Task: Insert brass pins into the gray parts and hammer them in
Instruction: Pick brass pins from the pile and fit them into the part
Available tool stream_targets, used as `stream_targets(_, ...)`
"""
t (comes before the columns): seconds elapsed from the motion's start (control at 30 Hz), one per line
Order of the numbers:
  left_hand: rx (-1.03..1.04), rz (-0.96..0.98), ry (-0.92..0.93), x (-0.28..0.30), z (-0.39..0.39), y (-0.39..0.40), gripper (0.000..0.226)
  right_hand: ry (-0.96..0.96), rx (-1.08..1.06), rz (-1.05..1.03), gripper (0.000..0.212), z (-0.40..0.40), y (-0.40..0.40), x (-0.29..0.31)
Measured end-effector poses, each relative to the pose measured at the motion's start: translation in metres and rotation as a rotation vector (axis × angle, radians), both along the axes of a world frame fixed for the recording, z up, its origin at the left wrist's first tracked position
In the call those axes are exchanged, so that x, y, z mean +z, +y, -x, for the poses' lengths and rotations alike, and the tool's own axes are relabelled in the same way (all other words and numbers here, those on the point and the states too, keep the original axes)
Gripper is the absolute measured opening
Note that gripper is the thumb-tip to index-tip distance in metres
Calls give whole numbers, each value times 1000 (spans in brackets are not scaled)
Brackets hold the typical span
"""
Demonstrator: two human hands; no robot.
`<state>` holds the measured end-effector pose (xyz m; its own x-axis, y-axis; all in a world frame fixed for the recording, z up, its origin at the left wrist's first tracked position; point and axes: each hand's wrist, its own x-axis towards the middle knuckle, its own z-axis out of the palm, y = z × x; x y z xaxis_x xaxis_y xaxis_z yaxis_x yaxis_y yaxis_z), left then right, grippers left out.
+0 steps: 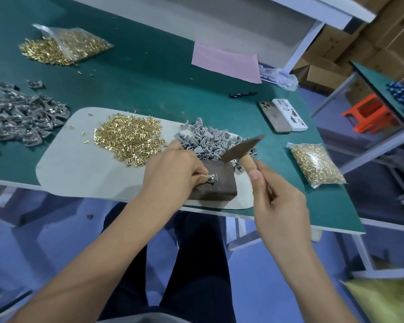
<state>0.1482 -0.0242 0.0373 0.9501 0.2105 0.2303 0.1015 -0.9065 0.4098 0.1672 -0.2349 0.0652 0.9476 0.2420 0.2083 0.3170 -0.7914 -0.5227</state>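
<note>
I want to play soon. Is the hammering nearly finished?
Not nearly. Done: a dark heap of parts lies far left. Now: the left hand holds one part on the block; the right hand holds the hammer. Left: the gray parts and loose pins.

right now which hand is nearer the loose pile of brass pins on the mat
Left. The left hand sits just right of the brass pin pile, holding a part on the block; the right hand grips the hammer, farther right.
</note>
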Motion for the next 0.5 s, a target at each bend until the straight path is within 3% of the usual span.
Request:
stream_targets(0.17, 11, -5, 16, 2, -1, -1, 21, 46, 66, 202, 34, -1, 0, 4)
stream_targets(0.27, 10, -3, -2, 1, 0, 0, 15, -15, 27, -31, 29, -1, 1, 1)
stream_targets(0.43, 11, -13, 2, 2, -1, 0, 17, 75, 101, 129, 24, -4, -1, 0)
stream_targets(0.5, 13, -4, 25, 1, -2, 1, 17, 33, 78, -19, 27, -6, -2, -2)
